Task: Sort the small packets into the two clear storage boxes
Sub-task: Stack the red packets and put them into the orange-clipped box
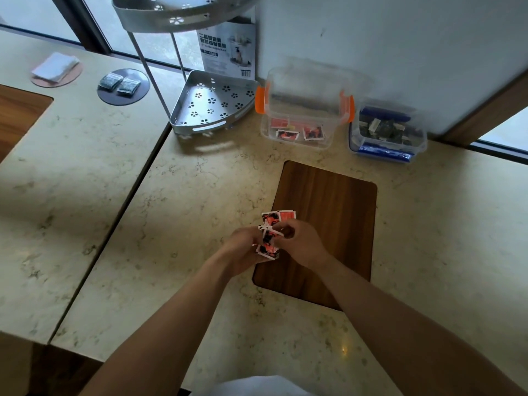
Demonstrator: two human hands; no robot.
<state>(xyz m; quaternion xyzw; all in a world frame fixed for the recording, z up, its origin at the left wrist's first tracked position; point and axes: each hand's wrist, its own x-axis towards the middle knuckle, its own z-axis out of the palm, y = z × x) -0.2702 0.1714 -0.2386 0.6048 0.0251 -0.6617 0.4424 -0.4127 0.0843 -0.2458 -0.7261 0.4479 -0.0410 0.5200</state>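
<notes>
Both my hands meet over the left edge of a dark wooden board (328, 212). My left hand (243, 247) and my right hand (303, 241) together grip a bunch of red packets (270, 238) with black and white print. At the back stands a clear box with orange latches (304, 92), holding a few red packets (300, 132). To its right is a clear box with blue latches (385, 144) with dark green packets (383, 127) inside. Two more dark green packets (119, 84) lie on a round dark coaster at the far left.
A grey metal corner shelf (211, 104) with flower cut-outs stands left of the orange-latched box, its printed carton (228, 50) behind. A folded white cloth (55, 67) rests on a pink coaster. A seam divides the marble counter (171, 224) into two slabs.
</notes>
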